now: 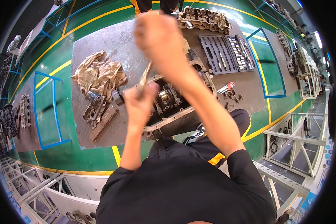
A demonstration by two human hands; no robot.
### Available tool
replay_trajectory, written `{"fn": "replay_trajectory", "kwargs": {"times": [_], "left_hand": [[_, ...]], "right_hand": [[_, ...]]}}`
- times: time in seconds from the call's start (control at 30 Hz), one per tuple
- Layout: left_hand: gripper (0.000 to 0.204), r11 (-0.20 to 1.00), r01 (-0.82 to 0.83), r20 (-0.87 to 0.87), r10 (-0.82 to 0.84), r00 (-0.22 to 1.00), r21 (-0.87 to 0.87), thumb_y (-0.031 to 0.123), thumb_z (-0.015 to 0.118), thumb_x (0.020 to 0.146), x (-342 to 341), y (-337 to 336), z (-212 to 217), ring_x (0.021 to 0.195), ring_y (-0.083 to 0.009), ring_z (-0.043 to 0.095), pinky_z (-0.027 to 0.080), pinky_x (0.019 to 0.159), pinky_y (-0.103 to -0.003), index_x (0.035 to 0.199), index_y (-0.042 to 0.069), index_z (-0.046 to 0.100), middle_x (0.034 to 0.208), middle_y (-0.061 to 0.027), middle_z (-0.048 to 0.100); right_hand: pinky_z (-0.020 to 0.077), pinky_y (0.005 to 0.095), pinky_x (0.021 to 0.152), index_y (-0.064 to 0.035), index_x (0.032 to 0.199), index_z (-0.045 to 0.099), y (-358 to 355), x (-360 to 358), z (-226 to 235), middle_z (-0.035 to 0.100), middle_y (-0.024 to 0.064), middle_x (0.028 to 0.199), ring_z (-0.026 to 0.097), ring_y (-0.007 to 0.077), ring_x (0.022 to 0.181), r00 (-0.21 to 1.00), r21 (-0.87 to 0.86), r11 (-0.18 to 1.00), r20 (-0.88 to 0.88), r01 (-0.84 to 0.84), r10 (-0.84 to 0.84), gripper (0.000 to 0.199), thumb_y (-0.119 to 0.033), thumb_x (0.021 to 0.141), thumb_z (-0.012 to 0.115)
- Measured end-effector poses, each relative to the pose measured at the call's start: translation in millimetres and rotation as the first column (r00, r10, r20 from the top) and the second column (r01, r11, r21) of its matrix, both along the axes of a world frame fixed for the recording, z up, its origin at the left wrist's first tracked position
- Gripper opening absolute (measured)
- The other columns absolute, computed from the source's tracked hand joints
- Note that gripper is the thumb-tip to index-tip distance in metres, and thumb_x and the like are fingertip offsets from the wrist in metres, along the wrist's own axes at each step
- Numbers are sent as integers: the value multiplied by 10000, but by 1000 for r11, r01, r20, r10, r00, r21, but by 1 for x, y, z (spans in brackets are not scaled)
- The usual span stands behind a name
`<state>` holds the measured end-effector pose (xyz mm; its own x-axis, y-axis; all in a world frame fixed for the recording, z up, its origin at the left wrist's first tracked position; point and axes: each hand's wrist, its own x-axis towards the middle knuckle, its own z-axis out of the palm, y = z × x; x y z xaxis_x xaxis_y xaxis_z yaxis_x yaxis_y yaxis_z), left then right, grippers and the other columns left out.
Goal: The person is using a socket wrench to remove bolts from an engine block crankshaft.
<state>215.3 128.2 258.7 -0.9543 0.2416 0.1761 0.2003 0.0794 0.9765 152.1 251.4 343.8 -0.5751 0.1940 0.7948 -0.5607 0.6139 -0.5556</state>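
An engine block lies on the dark metal tabletop in front of me, with a shiny crankshaft journal showing in its middle. A shiny metal bar, like a wrench handle, slants above its left side. My left hand is closed round the bar's lower part, close to the block. Higher and farther away, my right hand is blurred but looks closed on the bar's upper end. The bar's lower tip is hidden by my left hand, and my right forearm covers part of the block.
Crumpled brown paper, a greasy metal part and a wooden strip lie at the left. An open socket set case, hex keys and bearing caps are at the right. A cylinder head sits at the back.
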Motion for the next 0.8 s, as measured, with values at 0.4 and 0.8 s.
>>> {"fn": "replay_trajectory", "kwargs": {"times": [0.4, 0.8], "left_hand": [[434, 982, 185, -461, -181, 869, -36, 380, 606, 937, -109, 67, 81, 463, -130, 436, 363, 476, -313, 653, 55, 560, 535, 24, 488], [498, 965, -226, -18, 231, 973, 130, 402, 501, 1008, -56, -46, 21, 472, -37, 349, 234, 438, -251, 614, 98, 482, 537, 58, 397]], "right_hand": [[387, 368, 508, -35, 763, 543, 47, 27, 80, 509, 94, 649, 508, 243, 555, 965, 462, 862, -242, 210, -105, 94, -88, 823, 592], [413, 416, 939, -57, 945, 669, 20, 67, -221, 642, 117, 933, 577, 290, 989, 771, 556, 676, 637, -484, 29, 164, -106, 792, 639]]}}
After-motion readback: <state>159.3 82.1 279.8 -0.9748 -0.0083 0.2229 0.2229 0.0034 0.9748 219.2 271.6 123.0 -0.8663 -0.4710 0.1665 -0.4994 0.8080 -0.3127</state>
